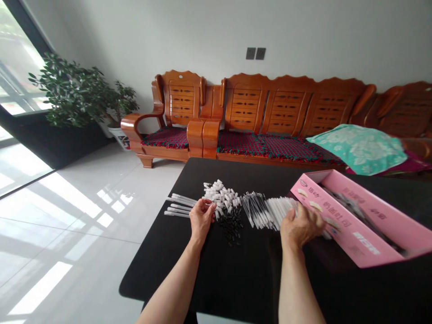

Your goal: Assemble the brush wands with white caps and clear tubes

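My left hand [201,216] is closed, thumb and fingertips pressed together; whatever they may pinch is too small to make out. It sits between a row of several white pens [180,199] and a heap of white pen caps [222,194]. Just below the caps lies a pile of small black plugs [230,226]. My right hand [302,226] is blurred by motion over the right end of a bundle of white pen barrels [278,209], its fingers partly hidden. Left of those barrels is a bunch of ink refills [257,209] with dark and white parts.
A long pink box [340,225] with grey contents stands right of my right hand on the black table [246,274]. Behind the table is a wooden bench [270,105] with a turquoise cloth [362,148]. A potted plant [81,92] stands at the left.
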### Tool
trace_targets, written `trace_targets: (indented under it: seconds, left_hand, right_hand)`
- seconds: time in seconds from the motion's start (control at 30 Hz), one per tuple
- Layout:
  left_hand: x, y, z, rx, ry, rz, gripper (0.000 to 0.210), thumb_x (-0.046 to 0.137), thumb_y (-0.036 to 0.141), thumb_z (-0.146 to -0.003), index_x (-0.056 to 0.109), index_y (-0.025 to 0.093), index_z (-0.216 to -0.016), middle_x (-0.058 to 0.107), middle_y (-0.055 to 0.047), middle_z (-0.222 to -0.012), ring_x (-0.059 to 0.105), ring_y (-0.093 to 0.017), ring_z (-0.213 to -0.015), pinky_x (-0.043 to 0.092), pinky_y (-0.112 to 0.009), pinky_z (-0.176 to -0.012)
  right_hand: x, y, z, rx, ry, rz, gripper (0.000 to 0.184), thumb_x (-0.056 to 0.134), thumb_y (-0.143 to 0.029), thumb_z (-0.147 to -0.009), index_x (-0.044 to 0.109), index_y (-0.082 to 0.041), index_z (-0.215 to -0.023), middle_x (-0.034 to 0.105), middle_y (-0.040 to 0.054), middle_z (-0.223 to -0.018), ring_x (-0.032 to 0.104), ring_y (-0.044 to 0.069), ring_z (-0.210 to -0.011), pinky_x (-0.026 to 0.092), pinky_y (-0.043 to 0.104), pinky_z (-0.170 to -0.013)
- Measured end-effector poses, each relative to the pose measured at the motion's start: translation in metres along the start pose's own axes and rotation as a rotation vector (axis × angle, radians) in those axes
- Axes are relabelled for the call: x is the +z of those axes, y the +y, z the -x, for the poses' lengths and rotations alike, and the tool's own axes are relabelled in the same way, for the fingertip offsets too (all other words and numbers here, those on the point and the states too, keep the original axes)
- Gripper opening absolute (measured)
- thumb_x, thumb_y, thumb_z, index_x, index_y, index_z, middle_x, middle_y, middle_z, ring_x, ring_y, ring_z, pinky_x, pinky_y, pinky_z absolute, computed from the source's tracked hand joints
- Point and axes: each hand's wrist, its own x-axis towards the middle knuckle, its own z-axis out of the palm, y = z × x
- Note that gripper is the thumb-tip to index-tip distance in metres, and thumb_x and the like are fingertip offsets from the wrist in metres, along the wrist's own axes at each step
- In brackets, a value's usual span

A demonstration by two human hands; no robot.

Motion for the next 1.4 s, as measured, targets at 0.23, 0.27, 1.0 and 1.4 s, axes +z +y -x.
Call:
trace_targets:
  seconds: [0.23, 0.27, 1.0, 1.4]
  left_hand:
    - [0.005, -0.008, -0.006, 0.010, -0.022, -0.044, 0.027, 0.070, 0.042, -0.076, 0.063, 0.019, -0.089, 0.064, 0.003, -0.057, 0.063, -0.014, -0.047, 0.050, -0.022, -0.046]
    - [0.006, -0.009, -0.008, 0.009, -0.022, -0.039, 0.027, 0.070, 0.041, -0.077, 0.064, 0.019, -0.091, 0.066, 0.002, -0.060, 0.065, -0.015, -0.050, 0.052, -0.023, -0.049]
    - [-0.056, -0.014, -0.040, 0.292, 0.345, -0.867, 0.020, 0.058, 0.017, -0.082, 0.075, 0.023, -0.092, 0.070, -0.006, -0.103, 0.058, -0.028, -0.098, 0.047, -0.042, -0.090]
    - [-0.075, -0.014, -0.045, -0.018, 0.510, -1.019, 0.050, 0.053, 0.035, -0.089, 0.053, 0.013, -0.134, 0.048, -0.022, -0.143, 0.038, -0.036, -0.136, 0.024, -0.058, -0.111]
  right_hand:
    - [-0.004, -0.064, 0.026, -0.194, -0.146, -0.312, 0.023, 0.048, -0.019, -0.091, 0.067, -0.015, -0.103, 0.070, 0.0128, -0.091, 0.057, 0.030, -0.105, 0.038, 0.052, -0.099]
    - [-0.003, -0.069, 0.029, -0.208, -0.163, -0.324, 0.023, 0.048, -0.019, -0.092, 0.067, -0.015, -0.104, 0.070, 0.0128, -0.092, 0.057, 0.029, -0.105, 0.038, 0.052, -0.099]
    - [-0.001, -0.069, 0.036, -0.229, -0.226, -0.350, 0.021, 0.049, -0.019, -0.092, 0.068, -0.012, -0.098, 0.070, 0.0123, -0.085, 0.061, 0.025, -0.087, 0.048, 0.041, -0.087]
    - [-0.002, -0.068, 0.037, -0.180, -0.267, -0.354, 0.023, 0.048, -0.021, -0.091, 0.068, -0.013, -0.098, 0.069, 0.0119, -0.082, 0.060, 0.025, -0.083, 0.049, 0.039, -0.080]
